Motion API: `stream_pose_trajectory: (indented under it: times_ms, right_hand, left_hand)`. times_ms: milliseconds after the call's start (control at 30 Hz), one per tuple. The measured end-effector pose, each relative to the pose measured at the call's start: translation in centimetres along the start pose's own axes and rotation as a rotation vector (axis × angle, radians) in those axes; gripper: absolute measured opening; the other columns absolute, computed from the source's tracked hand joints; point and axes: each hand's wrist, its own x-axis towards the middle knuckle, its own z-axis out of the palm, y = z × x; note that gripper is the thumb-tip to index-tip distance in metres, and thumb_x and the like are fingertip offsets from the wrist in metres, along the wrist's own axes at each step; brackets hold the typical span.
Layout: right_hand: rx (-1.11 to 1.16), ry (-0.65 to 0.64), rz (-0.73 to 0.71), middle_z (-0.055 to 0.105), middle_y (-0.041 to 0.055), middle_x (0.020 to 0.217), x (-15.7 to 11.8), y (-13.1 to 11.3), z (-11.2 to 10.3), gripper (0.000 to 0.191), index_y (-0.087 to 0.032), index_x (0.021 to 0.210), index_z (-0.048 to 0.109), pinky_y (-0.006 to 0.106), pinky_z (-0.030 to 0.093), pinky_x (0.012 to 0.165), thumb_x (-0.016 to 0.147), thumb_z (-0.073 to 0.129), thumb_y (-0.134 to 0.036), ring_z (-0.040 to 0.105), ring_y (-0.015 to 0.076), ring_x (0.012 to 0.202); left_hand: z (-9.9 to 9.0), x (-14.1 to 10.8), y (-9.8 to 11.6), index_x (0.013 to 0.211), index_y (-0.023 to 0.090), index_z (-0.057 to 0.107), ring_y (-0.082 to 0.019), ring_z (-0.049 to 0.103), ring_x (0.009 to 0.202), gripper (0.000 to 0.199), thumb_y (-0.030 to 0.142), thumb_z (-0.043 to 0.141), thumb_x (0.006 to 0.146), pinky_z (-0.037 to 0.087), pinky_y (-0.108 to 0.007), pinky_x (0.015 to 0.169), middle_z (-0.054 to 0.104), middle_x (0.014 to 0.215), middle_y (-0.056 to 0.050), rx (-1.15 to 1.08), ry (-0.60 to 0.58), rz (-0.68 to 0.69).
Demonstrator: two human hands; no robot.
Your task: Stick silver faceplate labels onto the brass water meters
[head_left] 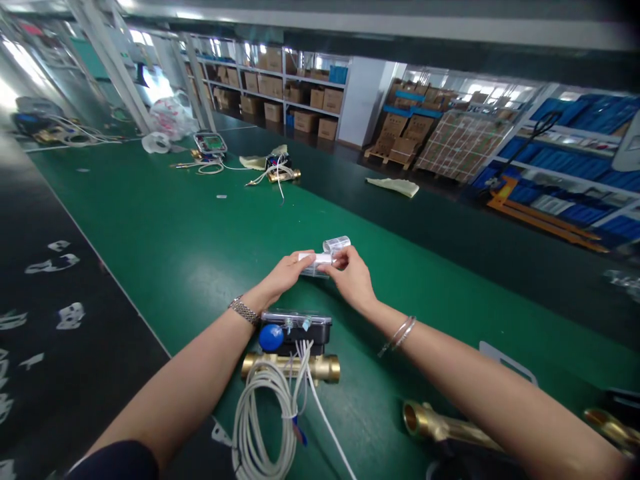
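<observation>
Above the middle of the green table, a roll of white labels (pixel 318 259) is held between both hands. My left hand (pixel 289 273) grips its left end, thumb on top. My right hand (pixel 353 275) pinches its right end with thumb and fingers, and a curled part of the strip (pixel 337 244) stands up beside those fingers. Nearer to me sits a brass meter body (pixel 324 368) with a black box (pixel 319 331) and a blue round cap (pixel 271 338). A coil of pale cable (pixel 241 427) lies in front of it.
Another brass fitting (pixel 425 421) lies at the lower right, partly under my right forearm. Further back on the green table (pixel 170 220) are two cabled meters (pixel 284 175) (pixel 210 143) and plastic wrap (pixel 173 119). Scraps lie on the dark surface at left. Shelves with boxes stand behind.
</observation>
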Motion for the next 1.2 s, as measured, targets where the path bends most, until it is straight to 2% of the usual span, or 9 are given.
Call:
stream_pose_trajectory:
  times_ms: [67, 200, 500, 767, 900, 1033, 1100, 1167, 1200]
  right_hand:
    - [-0.048, 0.064, -0.081, 0.072, 0.0050, 0.098, -0.3, -0.7, -0.5, 0.025, -0.025, 0.103, 0.075, 0.040, 0.045, 0.092, 0.082, 0.083, -0.035, 0.057, 0.0275, 0.101]
    - [-0.112, 0.117, -0.175, 0.070, 0.0087, 0.108, -0.8, -1.4, -0.8, 0.006, -0.028, 0.091, 0.081, 0.045, 0.040, 0.104, 0.087, 0.080, -0.032, 0.049, 0.0322, 0.116]
    - [-0.061, 0.023, -0.151, 0.076, 0.0018, 0.085, 0.2, -0.7, -1.2, 0.008, -0.025, 0.079, 0.075, 0.041, 0.046, 0.094, 0.084, 0.081, -0.025, 0.061, 0.0271, 0.099]
    - [-0.016, 0.068, -0.156, 0.074, 0.0070, 0.095, -0.5, -2.3, -1.9, 0.009, -0.025, 0.077, 0.072, 0.046, 0.042, 0.100, 0.082, 0.078, -0.022, 0.055, 0.0311, 0.107]
    - [0.084, 0.070, -0.111, 0.071, 0.0065, 0.093, -0.1, -4.1, -4.8, 0.008, -0.024, 0.080, 0.069, 0.042, 0.045, 0.090, 0.085, 0.072, -0.029, 0.058, 0.0265, 0.096]
    - [0.189, 0.009, -0.012, 0.068, 0.0028, 0.080, -1.7, -5.3, -9.6, 0.018, -0.022, 0.082, 0.065, 0.034, 0.044, 0.068, 0.082, 0.073, -0.039, 0.058, 0.0189, 0.072]
    - [0.202, -0.025, 0.031, 0.068, 0.0023, 0.077, -3.7, -5.5, -11.4, 0.023, -0.021, 0.080, 0.066, 0.033, 0.043, 0.067, 0.078, 0.076, -0.042, 0.057, 0.0177, 0.070]
    - [0.215, -0.073, 0.097, 0.068, 0.0020, 0.077, -5.8, -5.5, -12.6, 0.027, -0.021, 0.079, 0.066, 0.033, 0.043, 0.068, 0.077, 0.078, -0.045, 0.057, 0.0170, 0.070]
    - [0.232, -0.102, 0.139, 0.067, 0.0017, 0.078, -6.9, -5.5, -13.0, 0.029, -0.021, 0.079, 0.066, 0.032, 0.043, 0.068, 0.076, 0.079, -0.046, 0.056, 0.0167, 0.071]
  left_hand:
    - [0.0, 0.0, -0.1, 0.125, 0.014, 0.070, -0.028, 0.060, 0.132, 0.051, 0.056, 0.064, 0.097, 0.034, -0.054, 0.122, 0.068, 0.137, -0.014, 0.010, -0.002, 0.019]
    - [0.0, -0.1, -0.3, 0.127, 0.014, 0.069, -0.028, 0.058, 0.136, 0.050, 0.055, 0.062, 0.098, 0.033, -0.054, 0.124, 0.066, 0.141, -0.015, 0.063, 0.006, 0.051]
    - [-0.4, -0.3, -0.2, 0.111, 0.019, 0.078, -0.027, 0.056, 0.136, 0.036, 0.048, 0.062, 0.098, 0.034, -0.044, 0.124, 0.063, 0.146, -0.012, 0.221, 0.043, 0.127]
    - [0.2, -0.1, -0.5, 0.122, 0.015, 0.069, -0.025, 0.066, 0.119, 0.049, 0.057, 0.055, 0.102, 0.049, -0.049, 0.109, 0.071, 0.128, -0.013, 0.233, 0.055, 0.111]
    - [-1.5, -0.8, 1.2, 0.108, 0.014, 0.071, -0.029, 0.066, 0.112, 0.054, 0.065, 0.057, 0.095, 0.051, -0.048, 0.104, 0.072, 0.115, -0.013, 0.366, 0.140, 0.060]
    - [-2.5, -5.8, 5.5, 0.128, 0.015, 0.059, -0.037, 0.052, 0.133, 0.073, 0.069, 0.071, 0.080, 0.040, -0.055, 0.114, 0.054, 0.141, -0.020, 0.563, 0.335, 0.099]
    - [-1.3, -9.0, 7.6, 0.129, 0.022, 0.060, -0.036, 0.056, 0.129, 0.079, 0.069, 0.082, 0.069, 0.043, -0.051, 0.112, 0.060, 0.136, -0.014, 0.665, 0.224, 0.159]
    - [0.9, -11.5, 8.7, 0.135, 0.029, 0.061, -0.035, 0.066, 0.114, 0.079, 0.065, 0.084, 0.068, 0.052, -0.047, 0.097, 0.070, 0.125, -0.009, 0.928, -0.086, 0.196]
    - [2.1, -12.3, 8.9, 0.132, 0.028, 0.065, -0.035, 0.069, 0.106, 0.072, 0.058, 0.084, 0.070, 0.054, -0.045, 0.090, 0.074, 0.116, -0.009, 1.039, -0.139, 0.196]
